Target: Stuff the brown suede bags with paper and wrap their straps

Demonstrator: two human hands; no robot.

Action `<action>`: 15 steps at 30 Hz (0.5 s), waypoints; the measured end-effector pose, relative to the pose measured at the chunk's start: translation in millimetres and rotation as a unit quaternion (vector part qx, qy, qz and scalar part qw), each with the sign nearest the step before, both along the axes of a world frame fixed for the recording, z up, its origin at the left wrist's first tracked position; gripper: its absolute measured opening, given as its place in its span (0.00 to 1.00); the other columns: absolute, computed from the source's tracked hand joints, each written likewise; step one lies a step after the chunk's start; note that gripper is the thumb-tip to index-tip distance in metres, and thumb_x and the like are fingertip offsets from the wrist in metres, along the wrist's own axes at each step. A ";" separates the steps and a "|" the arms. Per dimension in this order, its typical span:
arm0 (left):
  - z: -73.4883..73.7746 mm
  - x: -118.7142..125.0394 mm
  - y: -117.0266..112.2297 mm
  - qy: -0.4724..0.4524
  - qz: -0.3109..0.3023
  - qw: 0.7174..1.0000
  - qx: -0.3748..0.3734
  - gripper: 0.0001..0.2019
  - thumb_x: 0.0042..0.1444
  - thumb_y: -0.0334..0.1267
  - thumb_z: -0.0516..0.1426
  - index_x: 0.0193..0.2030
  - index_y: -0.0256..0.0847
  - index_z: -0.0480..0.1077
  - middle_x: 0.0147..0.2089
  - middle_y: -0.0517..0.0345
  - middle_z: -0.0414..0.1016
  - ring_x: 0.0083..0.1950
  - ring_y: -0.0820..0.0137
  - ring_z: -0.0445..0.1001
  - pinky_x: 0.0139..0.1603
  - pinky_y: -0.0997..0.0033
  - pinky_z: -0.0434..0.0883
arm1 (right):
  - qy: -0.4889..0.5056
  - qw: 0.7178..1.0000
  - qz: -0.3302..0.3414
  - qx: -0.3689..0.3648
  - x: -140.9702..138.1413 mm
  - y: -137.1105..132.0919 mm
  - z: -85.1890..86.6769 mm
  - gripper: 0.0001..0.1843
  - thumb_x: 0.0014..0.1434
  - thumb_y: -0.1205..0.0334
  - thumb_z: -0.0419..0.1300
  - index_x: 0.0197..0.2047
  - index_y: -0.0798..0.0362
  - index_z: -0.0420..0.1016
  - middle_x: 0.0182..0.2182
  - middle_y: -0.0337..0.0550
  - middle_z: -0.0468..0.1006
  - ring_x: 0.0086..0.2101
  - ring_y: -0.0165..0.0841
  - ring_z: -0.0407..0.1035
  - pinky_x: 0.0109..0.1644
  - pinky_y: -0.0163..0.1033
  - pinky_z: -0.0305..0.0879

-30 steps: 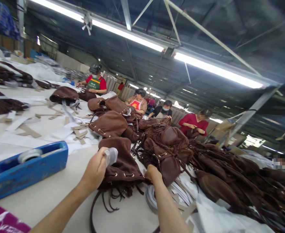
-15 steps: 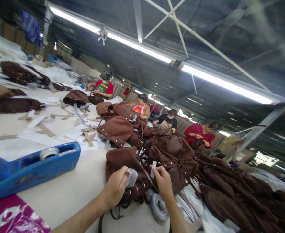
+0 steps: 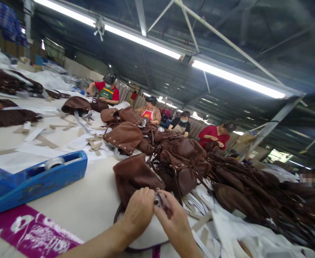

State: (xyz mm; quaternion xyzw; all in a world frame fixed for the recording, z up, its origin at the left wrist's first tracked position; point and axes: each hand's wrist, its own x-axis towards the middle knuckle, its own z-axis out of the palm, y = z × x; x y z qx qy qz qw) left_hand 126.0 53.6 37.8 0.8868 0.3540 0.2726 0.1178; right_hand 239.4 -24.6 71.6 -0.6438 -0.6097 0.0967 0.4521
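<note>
In front of me a brown drawstring bag [image 3: 133,175] lies on the table, its gathered edge toward my hands. At that edge my left hand [image 3: 140,211] is closed, fingers curled in. My right hand [image 3: 173,218] meets it there, thumb and fingers pinching a small grey, shiny wrapped piece [image 3: 160,201] between the two hands. Its exact kind is unclear, because my fingers cover most of it. The bag's dark strap [image 3: 117,213] loops down beneath my wrists.
A blue tape dispenser [image 3: 39,179] stands at the left by a purple printed sheet [image 3: 34,233]. More brown bags [image 3: 124,138] are heaped ahead and to the right. Card strips [image 3: 46,141] and white plastic [image 3: 235,229] lie around. Several co-workers [image 3: 213,136] work across the table.
My hands have come together at the bag's lower edge. The white strip that showed in my right hand is out of sight. The view has shifted, and the grey coil no longer shows.
</note>
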 end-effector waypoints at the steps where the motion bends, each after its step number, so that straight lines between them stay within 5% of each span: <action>1: -1.5 2.0 -3.6 0.008 -0.009 1.000 0.016 0.08 0.60 0.27 0.48 0.40 0.37 0.67 0.40 0.51 0.71 0.42 0.59 0.69 0.45 0.58 0.68 | -0.084 0.996 -0.012 0.016 -1.1 -3.8 -1.7 0.16 0.55 0.64 0.57 0.49 0.50 0.72 0.39 0.44 0.76 0.39 0.37 0.71 0.40 0.38 0.67; 5: -7.1 10.6 -17.2 0.025 -0.035 0.998 0.049 0.10 0.61 0.27 0.47 0.43 0.36 0.69 0.40 0.49 0.71 0.42 0.58 0.69 0.44 0.54 0.68 | -0.346 0.930 -0.104 0.068 1.2 -14.0 -11.9 0.17 0.55 0.71 0.52 0.45 0.48 0.74 0.33 0.43 0.74 0.30 0.36 0.70 0.32 0.38 0.61; 9: -4.6 15.1 -31.0 0.025 -0.051 0.998 -0.001 0.14 0.60 0.25 0.45 0.46 0.34 0.69 0.44 0.45 0.71 0.46 0.56 0.68 0.49 0.51 0.66 | -0.471 0.853 -0.145 0.170 17.1 -17.6 -28.1 0.17 0.64 0.70 0.45 0.46 0.54 0.74 0.28 0.43 0.73 0.26 0.34 0.67 0.30 0.38 0.56; 12: 8.3 10.3 -31.3 -0.054 -0.124 0.981 -0.136 0.13 0.59 0.29 0.47 0.47 0.34 0.68 0.47 0.46 0.71 0.49 0.59 0.67 0.52 0.56 0.63 | -0.505 0.822 -0.126 0.231 33.8 -22.6 -32.4 0.20 0.70 0.66 0.41 0.45 0.56 0.74 0.25 0.43 0.72 0.25 0.34 0.64 0.31 0.39 0.54; 15: 25.4 3.8 -16.9 -0.133 -0.232 0.879 -0.394 0.10 0.57 0.38 0.51 0.39 0.36 0.70 0.36 0.57 0.70 0.38 0.67 0.66 0.40 0.68 0.63 | -0.515 0.814 -0.091 0.254 45.9 -30.1 -24.0 0.14 0.69 0.68 0.46 0.45 0.56 0.73 0.21 0.40 0.69 0.24 0.33 0.61 0.31 0.39 0.51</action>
